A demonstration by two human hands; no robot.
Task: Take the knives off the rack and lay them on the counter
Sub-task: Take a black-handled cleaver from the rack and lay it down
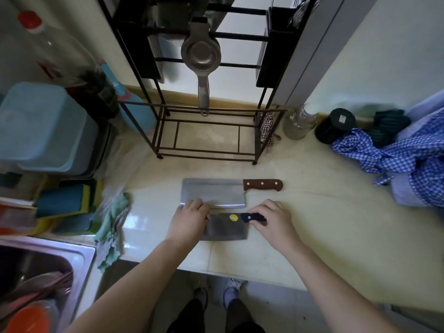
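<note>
Left hand [189, 218] flat on blade & right hand [271, 219] gripping black handle of dark cleaver [227, 229] on pale counter [324, 224], w/ wood-handled cleaver [213, 192] just behind, black rack [209, 131] beyond holding a hanging metal squeezer [201, 56]; sink [81, 255] at left holds dishes.

head view | looks steeply down over counter [312, 212] (wide-angle) | near, at arm's reach

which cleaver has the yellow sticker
The black-handled steel cleaver nearer the counter edge, under both hands; the brown wooden-handled cleaver behind it has none.
</note>
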